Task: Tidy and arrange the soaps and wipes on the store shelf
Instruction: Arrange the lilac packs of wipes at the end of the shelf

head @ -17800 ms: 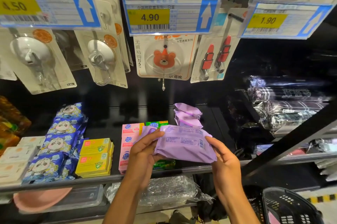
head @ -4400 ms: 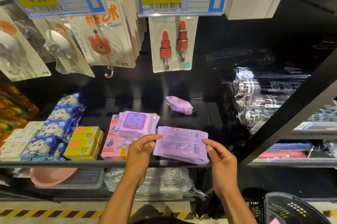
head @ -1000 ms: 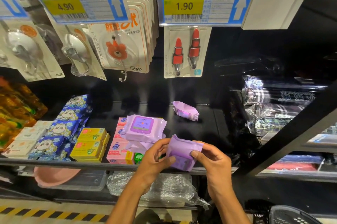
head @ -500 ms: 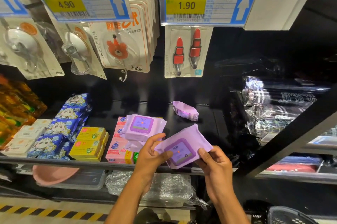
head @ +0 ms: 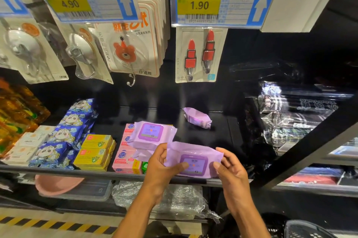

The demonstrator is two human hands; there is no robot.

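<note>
Both hands hold a purple wipes pack (head: 193, 161) label-up over the front of the black shelf (head: 120, 174). My left hand (head: 160, 166) grips its left end, thumb on the label. My right hand (head: 230, 170) pinches its right end. Another purple wipes pack (head: 152, 134) lies on the pink soap boxes (head: 125, 160) just to the left. A third purple pack (head: 196, 117) lies alone farther back. Yellow soap boxes (head: 95, 152), blue panda-print packs (head: 64, 137) and white soap boxes (head: 27, 145) fill the shelf's left part.
Carded hooks (head: 131, 44) and red lipstick-shaped hooks (head: 200, 53) hang above under price tags (head: 219, 3). Plastic-wrapped goods (head: 290, 113) sit at right behind a black diagonal bar (head: 310, 144). A pink basin (head: 56, 185) sits below. A black basket (head: 308, 230) is at bottom right.
The pack in my hands has been turned from folded and tilted to flat with its label facing up, and lowered toward the shelf front.
</note>
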